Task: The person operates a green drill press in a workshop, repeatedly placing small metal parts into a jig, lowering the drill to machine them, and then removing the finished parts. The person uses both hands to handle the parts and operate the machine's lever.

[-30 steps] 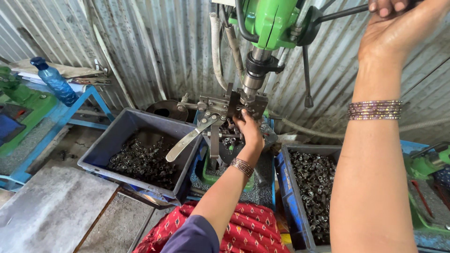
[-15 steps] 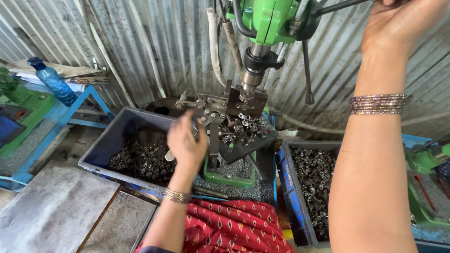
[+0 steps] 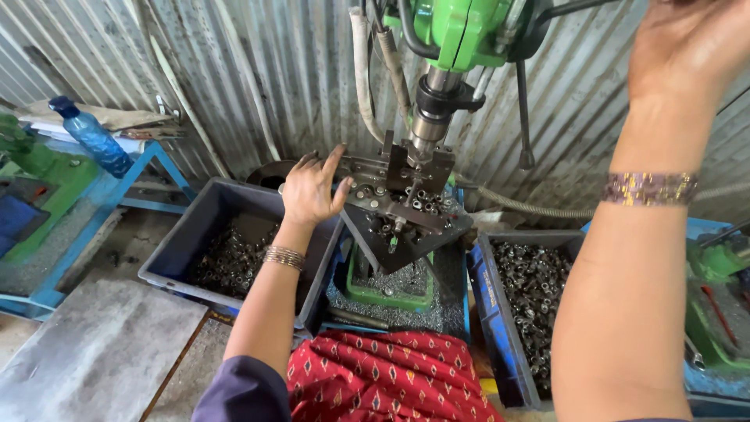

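The left hand has its dirt-darkened fingers loosely spread and empty, the thumb stretched toward the metal jig clamped on the drill table, its tip at or just short of the jig's near edge; small ring-shaped metal parts lie scattered over that jig, directly under the spindle of the green drill press; a stack of thin bangles circles the left wrist. The right hand is raised at the top right by the press's feed handle, and whether its fingers grip anything cannot be told, since they run out of view; a beaded bracelet sits on that forearm. Below the left hand stands a grey bin of dark metal pieces; to the right of the table, a blue crate holds more ring parts; a blue bottle stands on the bench at far left, against the corrugated wall.
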Demonstrator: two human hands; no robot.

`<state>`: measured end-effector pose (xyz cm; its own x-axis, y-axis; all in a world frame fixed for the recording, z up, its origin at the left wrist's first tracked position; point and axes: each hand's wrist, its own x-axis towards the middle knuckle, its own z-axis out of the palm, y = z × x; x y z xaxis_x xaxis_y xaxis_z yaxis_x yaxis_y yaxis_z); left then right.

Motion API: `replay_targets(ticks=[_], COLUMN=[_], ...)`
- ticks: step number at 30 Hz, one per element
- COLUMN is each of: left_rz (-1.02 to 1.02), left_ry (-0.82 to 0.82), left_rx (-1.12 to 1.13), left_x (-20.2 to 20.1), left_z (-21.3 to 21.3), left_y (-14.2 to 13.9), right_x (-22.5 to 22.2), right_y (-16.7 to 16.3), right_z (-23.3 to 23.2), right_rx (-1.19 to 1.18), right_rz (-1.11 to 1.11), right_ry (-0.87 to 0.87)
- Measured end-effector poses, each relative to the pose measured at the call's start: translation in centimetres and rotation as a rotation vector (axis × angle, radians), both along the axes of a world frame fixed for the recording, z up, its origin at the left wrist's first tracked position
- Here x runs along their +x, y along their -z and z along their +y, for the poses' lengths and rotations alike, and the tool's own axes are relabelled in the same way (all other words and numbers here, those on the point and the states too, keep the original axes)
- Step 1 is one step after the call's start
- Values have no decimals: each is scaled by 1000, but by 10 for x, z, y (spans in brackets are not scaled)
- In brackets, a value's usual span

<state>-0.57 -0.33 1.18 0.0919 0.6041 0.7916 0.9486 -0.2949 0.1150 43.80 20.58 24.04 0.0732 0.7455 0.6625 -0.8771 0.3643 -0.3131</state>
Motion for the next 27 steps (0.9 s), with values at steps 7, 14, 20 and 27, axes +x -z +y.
replay_targets(ticks=[7,14,20,27], left_rz=[-29,-45,-53,-31], left_ry=[-24,-22,-78,-124], left_rx=[-37,26,-11,59], left_x=[1,4,6,9], left_z=[2,-2,-5,-6], left_y=[0,0,-2,-3], right_x=[-8,-24,-32,-39], right_y=[30,32,35,37], right_z=[-59,-89,-100,-110], right_rx=[146,176,186,206], right_rz=[-254,-318,-334,-352], right_ry=[78,127,146,161])
